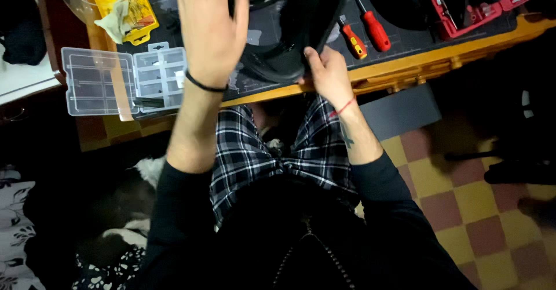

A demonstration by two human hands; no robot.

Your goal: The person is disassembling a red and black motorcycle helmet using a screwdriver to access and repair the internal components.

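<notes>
A black, rounded device (284, 46) lies on the dark mat of a wooden workbench (405, 64). My right hand (329, 73) grips its near edge, thumb on top. My left hand (211, 26) is raised above the bench with fingers spread and flat, holding nothing, hovering just left of the black device. A black band circles my left wrist and a red string my right.
Two red-handled screwdrivers (368, 32) lie right of the device. A clear compartment box (124, 80) stands open at the bench's left end, a yellow bit case (127, 6) behind it. A red tool case (475, 6) sits far right. Checkered floor lies below.
</notes>
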